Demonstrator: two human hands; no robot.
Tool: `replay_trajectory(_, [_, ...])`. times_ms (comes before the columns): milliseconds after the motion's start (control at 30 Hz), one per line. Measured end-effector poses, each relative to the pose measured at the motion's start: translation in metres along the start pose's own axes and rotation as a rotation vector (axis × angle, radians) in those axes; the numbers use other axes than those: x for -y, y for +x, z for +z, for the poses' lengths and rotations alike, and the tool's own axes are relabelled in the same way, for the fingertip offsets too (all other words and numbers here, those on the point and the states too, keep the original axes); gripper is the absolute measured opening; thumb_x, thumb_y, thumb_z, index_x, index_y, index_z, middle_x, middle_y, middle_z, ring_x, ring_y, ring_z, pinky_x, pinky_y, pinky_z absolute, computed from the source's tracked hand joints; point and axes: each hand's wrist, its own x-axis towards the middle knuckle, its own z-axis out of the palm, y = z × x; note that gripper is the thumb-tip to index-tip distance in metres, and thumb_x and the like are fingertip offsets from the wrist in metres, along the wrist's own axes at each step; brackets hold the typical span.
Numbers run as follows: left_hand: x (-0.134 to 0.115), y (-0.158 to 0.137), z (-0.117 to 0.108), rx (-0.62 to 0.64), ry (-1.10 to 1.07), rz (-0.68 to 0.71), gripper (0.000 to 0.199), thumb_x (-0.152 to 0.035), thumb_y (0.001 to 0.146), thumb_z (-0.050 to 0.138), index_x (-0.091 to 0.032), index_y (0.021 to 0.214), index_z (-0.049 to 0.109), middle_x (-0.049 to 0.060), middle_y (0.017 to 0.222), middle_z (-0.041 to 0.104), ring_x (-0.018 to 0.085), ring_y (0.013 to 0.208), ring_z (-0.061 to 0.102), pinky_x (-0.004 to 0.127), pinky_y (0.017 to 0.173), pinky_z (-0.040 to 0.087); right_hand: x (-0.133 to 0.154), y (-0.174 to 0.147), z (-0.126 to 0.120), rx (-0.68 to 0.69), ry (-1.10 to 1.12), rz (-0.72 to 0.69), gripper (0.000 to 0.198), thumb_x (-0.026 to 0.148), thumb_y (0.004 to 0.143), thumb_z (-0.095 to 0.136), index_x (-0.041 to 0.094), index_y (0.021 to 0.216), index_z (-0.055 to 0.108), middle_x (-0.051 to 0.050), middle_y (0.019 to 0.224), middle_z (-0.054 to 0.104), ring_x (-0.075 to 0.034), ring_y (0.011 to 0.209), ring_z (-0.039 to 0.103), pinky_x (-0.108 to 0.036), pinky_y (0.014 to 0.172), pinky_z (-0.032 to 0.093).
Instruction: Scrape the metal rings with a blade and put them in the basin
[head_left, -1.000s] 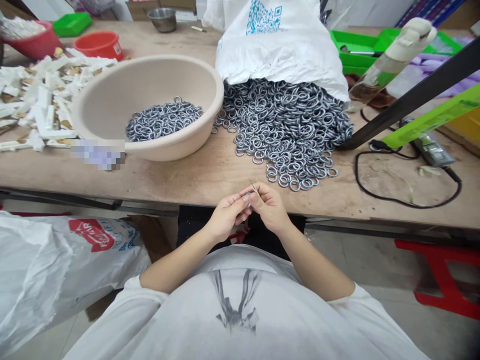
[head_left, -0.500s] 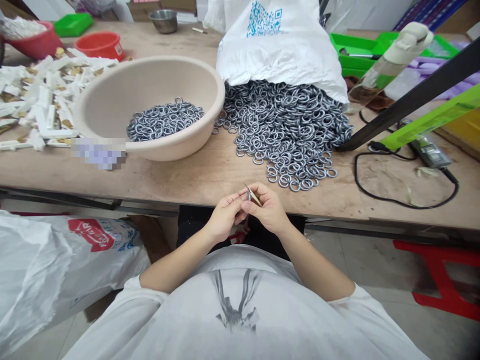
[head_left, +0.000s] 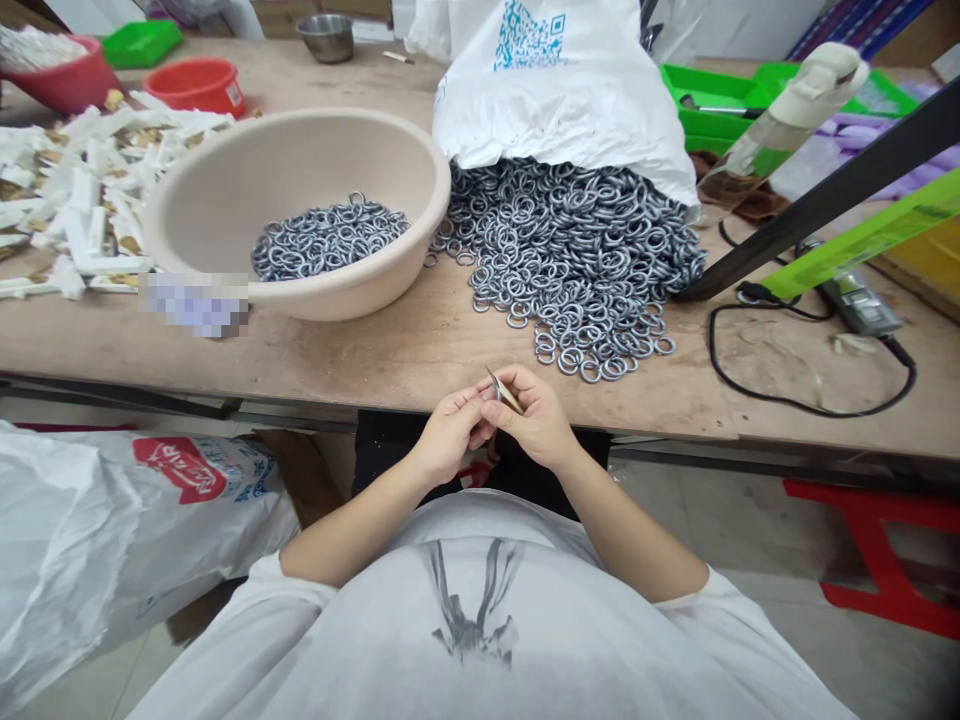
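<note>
In the head view both my hands meet just above the table's front edge. My right hand (head_left: 534, 415) is closed around a small knife (head_left: 511, 398), whose pale handle lies under the fingers and whose thin pointed blade sticks up to the left. My left hand (head_left: 456, 428) pinches a grey ring (head_left: 496, 393) against the blade; the fingers cover most of it. Beyond the hands, a heap of grey rings (head_left: 592, 260) spills from a white sack (head_left: 562, 110). More rings (head_left: 330, 240) lie inside a beige basin (head_left: 217, 165) to the left.
White plastic pieces (head_left: 90, 215) pile up left of the basin, near a red bowl (head_left: 196, 88). On the right stand a dark slanted post (head_left: 817, 200), a clear bottle (head_left: 780, 125) and a looped black cable (head_left: 720, 365). A red stool (head_left: 877, 540) is below.
The knife blade has tilted slightly up and left between my fingers. My hands stay in nearly the same place, and the view has shifted a little.
</note>
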Motion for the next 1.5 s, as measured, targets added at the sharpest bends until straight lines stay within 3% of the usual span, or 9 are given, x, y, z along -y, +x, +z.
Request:
replay_trajectory(200, [0.000,-0.001,-0.001,-0.001,-0.009,0.000,0.056,-0.061,0.070,0.079,-0.014,0.079,0.050,-0.005,0.053,0.037,0.005,0.046,0.026,0.020,0.042,0.014,-0.002,0.000,0.000,0.020,0.000,-0.028,0.034,0.036,0.092,0.081,0.015,0.101,0.056,0.001,0.078,0.064,-0.014,0.058,0.066,-0.020,0.054,0.059])
replay_trajectory(500, [0.003,-0.001,-0.002,-0.003,-0.003,0.003,0.056,-0.061,0.071,0.078,-0.012,0.082,0.053,-0.004,0.053,0.037,0.005,0.046,0.028,0.019,0.042,0.015,0.002,0.000,0.003,-0.015,-0.089,0.013,0.046,0.052,0.088,0.081,0.017,0.100,0.054,0.002,0.076,0.062,-0.015,0.056,0.064,-0.023,0.052,0.058])
replay_trajectory(900, [0.005,0.001,-0.004,-0.002,-0.002,0.016,0.056,-0.062,0.071,0.077,-0.013,0.077,0.050,-0.004,0.052,0.039,0.005,0.046,0.030,0.019,0.042,0.017,0.002,-0.001,0.003,-0.006,-0.077,-0.013,0.040,0.046,0.092,0.079,0.017,0.101,0.054,0.002,0.076,0.062,-0.014,0.056,0.064,-0.021,0.052,0.057])
replay_trajectory(1100, [0.007,0.001,-0.004,-0.007,0.008,0.026,0.055,-0.062,0.072,0.077,-0.013,0.077,0.051,-0.003,0.053,0.041,0.005,0.045,0.031,0.019,0.042,0.018,0.002,-0.001,0.004,-0.017,-0.115,0.004,0.045,0.053,0.090,0.079,0.017,0.099,0.054,0.002,0.075,0.061,-0.014,0.054,0.063,-0.022,0.051,0.056])
replay_trajectory(1500, [0.011,-0.003,0.000,-0.039,-0.026,0.026,0.053,-0.058,0.072,0.076,-0.014,0.069,0.046,-0.003,0.051,0.040,0.005,0.045,0.030,0.019,0.042,0.019,-0.005,-0.004,-0.001,-0.016,-0.172,-0.053,0.030,0.039,0.096,0.073,0.015,0.102,0.056,0.001,0.078,0.062,-0.013,0.056,0.063,-0.020,0.052,0.053])
